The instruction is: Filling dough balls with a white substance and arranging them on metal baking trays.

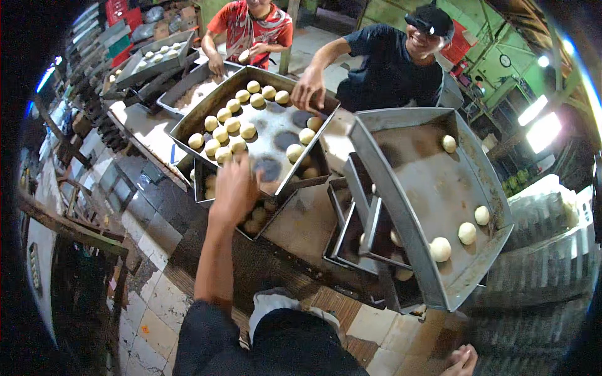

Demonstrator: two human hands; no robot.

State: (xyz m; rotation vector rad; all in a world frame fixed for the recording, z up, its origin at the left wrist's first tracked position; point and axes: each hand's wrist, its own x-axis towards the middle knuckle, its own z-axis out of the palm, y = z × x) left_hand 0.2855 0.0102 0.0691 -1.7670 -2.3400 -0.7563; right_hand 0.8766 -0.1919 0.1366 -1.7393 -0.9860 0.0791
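Observation:
My left hand (237, 191) reaches over the near edge of a metal tray (179, 130), beside the pale dough balls (222, 155) there. Its fingers are slightly blurred, with the thumb apart from the others; no dough ball shows in its grasp. The dough balls stand in rows, mostly on the tray's left and far side, with a few along the right. At the lower right my right hand (463, 361) is partly cut off by the picture's edge, fingers curled, nothing visible in them. It is below a tilted metal tray (433, 169) with a few dough balls (467, 234).
Further trays with dough balls (257, 216) lie stacked under the left one. Other metal trays (354, 235) lean beneath the tilted tray. Across the work stand two people, one in red (235, 25), one in black (392, 66) with a hand (309, 88) at the tray's far corner.

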